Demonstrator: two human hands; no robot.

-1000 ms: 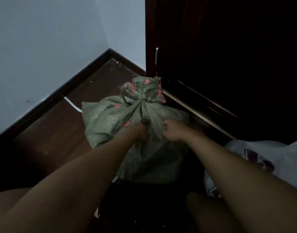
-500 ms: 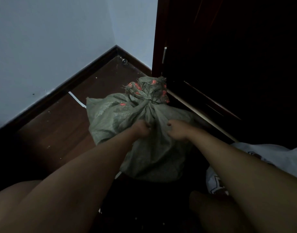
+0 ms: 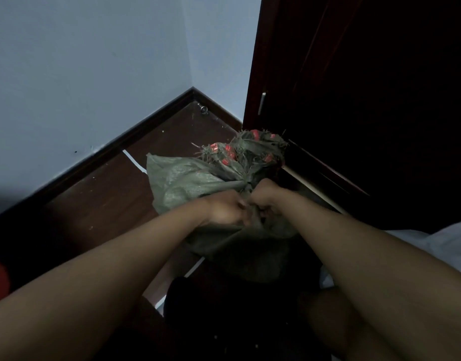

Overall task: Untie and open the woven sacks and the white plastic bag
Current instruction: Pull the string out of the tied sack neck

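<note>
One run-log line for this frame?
step: untying | left hand: grips sack neck | right hand: grips sack neck | woven sack: tied | white bag: untouched

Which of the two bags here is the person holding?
The green woven sack: both the left hand and right hand grip its tied neck. The white plastic bag lies untouched.

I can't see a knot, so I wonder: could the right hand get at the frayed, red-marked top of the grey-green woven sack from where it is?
Probably yes. The right hand grips the cinched neck just below the frayed top of the grey-green woven sack; nothing lies between them.
</note>
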